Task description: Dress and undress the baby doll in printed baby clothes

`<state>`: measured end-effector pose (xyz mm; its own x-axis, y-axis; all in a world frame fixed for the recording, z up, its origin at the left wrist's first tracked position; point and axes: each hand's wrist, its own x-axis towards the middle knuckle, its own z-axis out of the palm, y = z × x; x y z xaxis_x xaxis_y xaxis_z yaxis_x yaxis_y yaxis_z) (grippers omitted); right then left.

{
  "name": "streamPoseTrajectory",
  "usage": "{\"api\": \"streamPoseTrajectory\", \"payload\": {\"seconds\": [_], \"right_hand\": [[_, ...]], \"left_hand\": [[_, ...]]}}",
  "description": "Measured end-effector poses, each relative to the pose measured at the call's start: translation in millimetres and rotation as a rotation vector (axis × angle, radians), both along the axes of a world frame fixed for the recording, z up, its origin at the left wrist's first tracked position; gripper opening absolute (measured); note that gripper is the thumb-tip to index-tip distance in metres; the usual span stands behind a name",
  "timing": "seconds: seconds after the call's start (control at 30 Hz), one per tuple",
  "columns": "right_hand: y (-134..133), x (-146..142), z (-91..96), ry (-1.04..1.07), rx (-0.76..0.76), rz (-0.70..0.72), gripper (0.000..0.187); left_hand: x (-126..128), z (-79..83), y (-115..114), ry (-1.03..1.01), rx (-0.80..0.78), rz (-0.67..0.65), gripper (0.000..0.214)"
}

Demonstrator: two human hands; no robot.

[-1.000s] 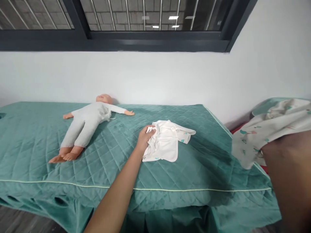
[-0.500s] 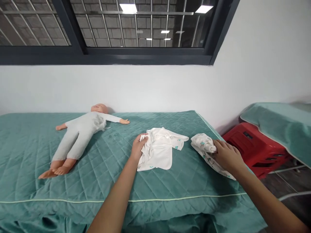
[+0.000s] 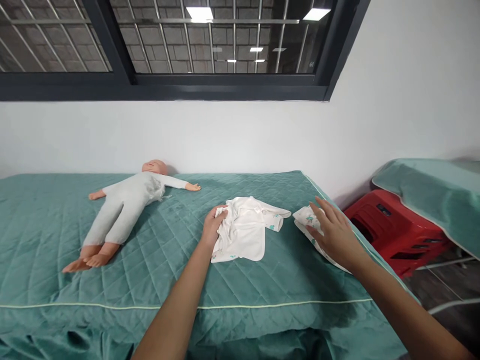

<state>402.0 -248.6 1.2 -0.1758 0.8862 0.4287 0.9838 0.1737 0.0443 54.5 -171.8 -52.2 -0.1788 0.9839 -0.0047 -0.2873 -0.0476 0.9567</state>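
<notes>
My left hand [image 3: 215, 225] grips the left edge of a small white baby shirt [image 3: 245, 232], thumb on top of the cloth. The shirt lies spread on the green quilted cover, one sleeve with a small green print pointing right. Over a second, folded white printed cloth [image 3: 304, 216] at the right hovers my right hand [image 3: 332, 232], fingers spread and holding nothing. That hand hides much of the folded cloth. To the left a baby doll [image 3: 131, 200] in a pale bodysuit lies on its back, arms out, feet toward me.
The green quilted bed cover [image 3: 157, 270] has a light piped front edge. Beyond its right side stands a red plastic stool [image 3: 390, 220], partly under another green cover [image 3: 431, 195]. A white wall [image 3: 225, 135] and a dark-framed window [image 3: 225, 87] rise behind.
My right hand has let go of the folded printed cloth and lifted slightly to the left, its fingers opening. My left hand keeps its hold on the shirt.
</notes>
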Motion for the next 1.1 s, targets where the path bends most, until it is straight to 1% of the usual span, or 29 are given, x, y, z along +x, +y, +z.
{"api": "streamPoseTrajectory", "payload": {"seconds": [0.13,0.17,0.2,0.23,0.27,0.33,0.37,0.4,0.43,0.47,0.53,0.6,0.63,0.7,0.77,0.83,0.87,0.93,1.03,1.1], "right_hand": [[-0.4,-6.4,-30.3,-0.134,-0.104,-0.030,0.053],[-0.4,-7.6,-35.7,-0.150,-0.116,-0.032,0.052],[0.2,-9.7,-38.0,-0.156,-0.117,-0.031,0.052],[1.8,-13.1,-36.6,-0.148,-0.117,-0.029,0.053],[4.6,-18.2,-31.4,-0.124,-0.127,-0.024,0.055],[13.5,-34.0,-11.1,-0.034,-0.196,0.031,0.058],[19.1,-44.2,2.8,0.033,-0.257,0.090,0.059],[24.8,-55.7,18.4,0.105,-0.324,0.200,0.059],[30.3,-67.7,35.2,0.174,-0.369,0.326,0.060],[35.0,-79.9,52.7,0.238,-0.380,0.435,0.062],[40.5,-103.2,88.9,0.325,-0.360,0.563,0.064],[39.5,-122.8,123.8,0.374,-0.383,0.665,0.062],[36.6,-130.4,139.9,0.397,-0.425,0.730,0.058],[27.5,-140.9,167.0,0.410,-0.580,0.832,0.044],[16.1,-145.2,185.9,0.407,-0.711,0.861,0.030],[4.9,-145.3,196.4,0.419,-0.819,0.856,0.022],[-0.4,-144.7,199.1,0.444,-0.873,0.860,0.024],[-10.4,-143.4,201.4,0.519,-0.988,0.900,0.030],[-24.4,-141.7,203.1,0.646,-1.126,0.975,0.036],[-32.3,-140.4,206.0,0.721,-1.137,0.972,0.039]], "left_hand": [[0.1,3.2,-4.4,-0.048,-0.023,0.090,0.060],[-0.7,4.9,-6.4,-0.083,-0.058,0.083,0.061],[-1.8,7.4,-8.5,-0.116,-0.107,0.041,0.060],[-3.2,10.8,-10.6,-0.137,-0.164,-0.029,0.057],[-4.8,15.6,-12.5,-0.132,-0.219,-0.111,0.052],[-7.9,30.2,-16.1,-0.030,-0.260,-0.233,0.041],[-9.1,40.7,-18.1,0.051,-0.229,-0.261,0.037],[-9.8,53.6,-20.6,0.139,-0.168,-0.279,0.034],[-9.8,68.8,-24.0,0.219,-0.080,-0.302,0.031],[-9.1,86.1,-28.3,0.290,0.016,-0.350,0.029],[-6.3,124.7,-40.0,0.415,0.161,-0.494,0.022],[-3.1,164.7,-54.5,0.476,0.220,-0.570,0.018],[-2.1,183.6,-62.2,0.533,0.231,-0.580,0.020],[-2.2,217.0,-77.3,0.741,0.302,-0.628,0.027],[-5.3,243.0,-91.3,0.981,0.363,-0.688,0.023],[-10.0,260.6,-103.9,1.225,0.437,-0.711,0.018],[-12.4,266.4,-109.5,1.336,0.488,-0.695,0.018],[-16.6,272.8,-119.4,1.490,0.616,-0.609,0.022],[-20.9,273.7,-129.9,1.526,0.771,-0.468,0.025],[-23.0,272.1,-132.2,1.516,0.826,-0.388,0.025]]}}
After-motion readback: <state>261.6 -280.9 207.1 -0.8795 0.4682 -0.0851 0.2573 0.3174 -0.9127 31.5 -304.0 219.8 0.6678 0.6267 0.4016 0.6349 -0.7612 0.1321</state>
